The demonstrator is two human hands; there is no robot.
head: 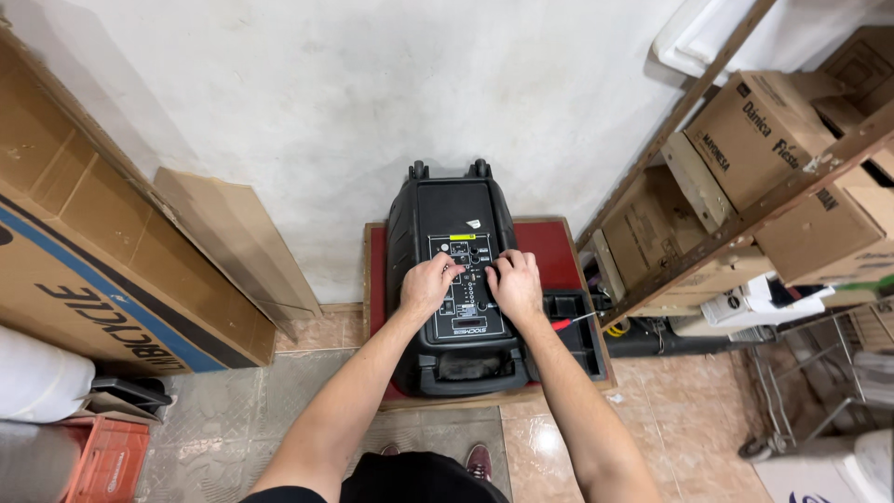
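One black speaker (456,279) lies on one red desk (549,244); left hand (428,284) and right hand (515,282), both released, touch its panel; screwdriver (572,321) at three o'clock.

At frame left we see a large brown carton (84,270) with a blue stripe; brown cartons (759,140) fill the upper-right shelves (745,224).

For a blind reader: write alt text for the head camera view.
Seen from above, a person's left hand and right hand rest on the control panel of a black portable speaker lying on a red-topped low table against a white wall. Cardboard boxes fill shelves on the right.
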